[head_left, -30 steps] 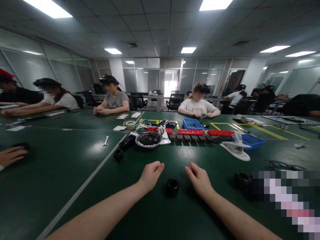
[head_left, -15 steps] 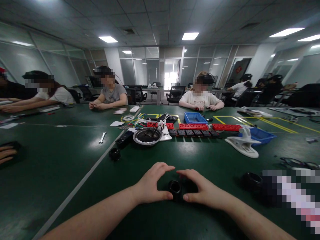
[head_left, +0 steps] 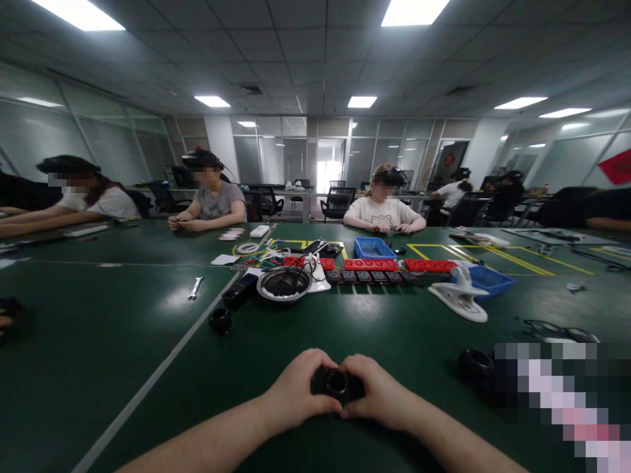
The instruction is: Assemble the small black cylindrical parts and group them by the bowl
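A small black ring-shaped part (head_left: 336, 381) stands on the green table in front of me, its round opening facing up. My left hand (head_left: 315, 384) curves around its left side, with the thumb at the near edge and the fingers at the far edge. From the right, my right hand (head_left: 362, 386) closes round the same part, and the fingertips and thumbs of both hands meet about it. Another black ring part (head_left: 220, 320) lies farther left, beside the pale table seam. A third black ring part (head_left: 476, 368) is at the right, next to a blurred-out area.
Beyond my hands are a metal bowl (head_left: 284, 284), a black device (head_left: 240, 291), red strips (head_left: 371, 264), a blue tray (head_left: 373, 248) and a white clamp base (head_left: 461, 299). A wrench (head_left: 196, 288) lies left, glasses (head_left: 559, 330) right. Several people sit around; another person's hand (head_left: 4, 320) shows at the left edge.
Both hands have drawn together, and the gap between their fingertips has closed around the black ring part. The view has tilted up slightly, so the table items appear lower.
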The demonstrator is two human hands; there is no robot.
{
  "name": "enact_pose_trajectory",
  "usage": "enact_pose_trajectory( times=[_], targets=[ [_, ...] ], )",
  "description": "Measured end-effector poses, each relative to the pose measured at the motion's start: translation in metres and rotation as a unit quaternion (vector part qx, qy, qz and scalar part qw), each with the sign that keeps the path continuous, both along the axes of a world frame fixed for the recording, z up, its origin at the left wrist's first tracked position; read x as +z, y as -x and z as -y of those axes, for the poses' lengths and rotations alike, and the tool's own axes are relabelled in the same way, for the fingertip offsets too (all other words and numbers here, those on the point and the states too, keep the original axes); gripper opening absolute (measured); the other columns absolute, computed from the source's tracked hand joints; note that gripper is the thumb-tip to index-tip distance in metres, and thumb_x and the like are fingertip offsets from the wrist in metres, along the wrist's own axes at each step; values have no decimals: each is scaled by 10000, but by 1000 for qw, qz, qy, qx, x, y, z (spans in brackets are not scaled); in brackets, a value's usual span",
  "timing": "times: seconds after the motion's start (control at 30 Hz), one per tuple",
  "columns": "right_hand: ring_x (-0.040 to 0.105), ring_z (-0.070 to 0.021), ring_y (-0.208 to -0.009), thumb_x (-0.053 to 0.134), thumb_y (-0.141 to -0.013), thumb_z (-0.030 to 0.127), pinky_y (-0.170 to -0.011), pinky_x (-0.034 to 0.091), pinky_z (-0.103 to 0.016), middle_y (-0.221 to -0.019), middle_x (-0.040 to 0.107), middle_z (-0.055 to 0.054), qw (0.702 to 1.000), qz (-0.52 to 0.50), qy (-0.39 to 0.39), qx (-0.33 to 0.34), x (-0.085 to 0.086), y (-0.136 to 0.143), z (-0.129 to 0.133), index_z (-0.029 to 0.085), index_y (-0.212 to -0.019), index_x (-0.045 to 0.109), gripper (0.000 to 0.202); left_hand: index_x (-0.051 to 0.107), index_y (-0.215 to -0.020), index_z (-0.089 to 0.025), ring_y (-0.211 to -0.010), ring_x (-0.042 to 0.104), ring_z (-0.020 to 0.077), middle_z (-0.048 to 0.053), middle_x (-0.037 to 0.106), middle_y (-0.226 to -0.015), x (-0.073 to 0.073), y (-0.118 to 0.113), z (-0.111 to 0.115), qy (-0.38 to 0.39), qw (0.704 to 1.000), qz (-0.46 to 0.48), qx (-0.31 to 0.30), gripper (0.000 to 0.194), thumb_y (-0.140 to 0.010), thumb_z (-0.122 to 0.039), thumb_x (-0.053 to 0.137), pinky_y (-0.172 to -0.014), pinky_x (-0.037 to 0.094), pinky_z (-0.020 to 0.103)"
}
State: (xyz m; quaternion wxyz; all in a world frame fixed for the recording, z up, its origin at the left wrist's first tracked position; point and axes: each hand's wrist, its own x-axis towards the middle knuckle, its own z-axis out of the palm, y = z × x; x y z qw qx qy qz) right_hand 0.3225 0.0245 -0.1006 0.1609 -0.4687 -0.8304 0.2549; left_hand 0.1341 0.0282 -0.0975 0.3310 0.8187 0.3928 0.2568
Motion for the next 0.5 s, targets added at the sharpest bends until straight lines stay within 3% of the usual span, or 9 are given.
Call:
enact_pose_trajectory(
  times=[0.13,0.23,0.3,0.4,0.5],
  targets=[
    [450,-151,-666,699,-542,341,-575,295,-248,-738,538,-4,990,57,-62,-116,-7,16,9,169,-713,500,313,519,-849,-172,-750,464,159,1,495,-844,-2,-10,10,33,991,-5,129,389,-549,-305,729,-633,362,245],
    [468,-194,-741,649,-587,296,-658,313,-299,-791,558,-39,977,92,-105,-162,-6,24,16,163,-754,510,254,518,-835,-171,-716,449,150,-3,484,-820,-1,-14,13,28,986,1,165,342,-564,-259,707,-618,353,244],
    [477,-212,-799,641,-610,329,-701,322,-315,-859,564,-51,984,69,-101,-132,-2,22,17,167,-853,531,312,524,-872,-177,-715,445,147,1,488,-844,-2,-13,12,25,989,14,147,352,-572,-240,698,-624,360,242],
    [481,-216,-868,671,-601,349,-741,339,-309,-955,560,-45,998,5,-61,-33,3,11,14,198,-1015,526,464,504,-1037,-201,-731,455,141,12,490,-918,-4,-8,7,27,995,39,91,491,-587,-225,697,-657,381,243],
    [488,-201,-840,690,-593,275,-725,351,-289,-895,569,-26,1000,-23,-15,13,6,0,9,188,-970,571,405,523,-1077,-233,-743,476,142,9,493,-920,-3,-1,3,12,999,34,9,493,-616,-261,695,-661,390,237]
  ],
)
